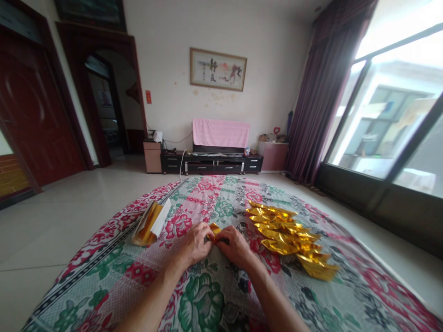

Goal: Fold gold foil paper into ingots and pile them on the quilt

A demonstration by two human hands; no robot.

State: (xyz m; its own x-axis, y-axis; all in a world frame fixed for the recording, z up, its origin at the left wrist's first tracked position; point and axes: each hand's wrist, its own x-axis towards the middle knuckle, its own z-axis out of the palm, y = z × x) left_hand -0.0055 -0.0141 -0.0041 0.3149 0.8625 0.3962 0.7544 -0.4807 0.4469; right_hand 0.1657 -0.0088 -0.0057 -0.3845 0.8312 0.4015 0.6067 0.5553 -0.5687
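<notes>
From here: left hand [200,240], right hand [236,244] | grip: narrow, both pinching gold foil [215,228] | best with light, even pressure

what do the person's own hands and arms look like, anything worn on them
The left hand and right hand look ungloved. Both the left forearm and right forearm are bare down to the picture's bottom edge, with no sleeve, watch or bracelet in sight. A small dark patch shows near each hand's fingertips; whether it is something worn or just shadow, I can't tell.
</notes>
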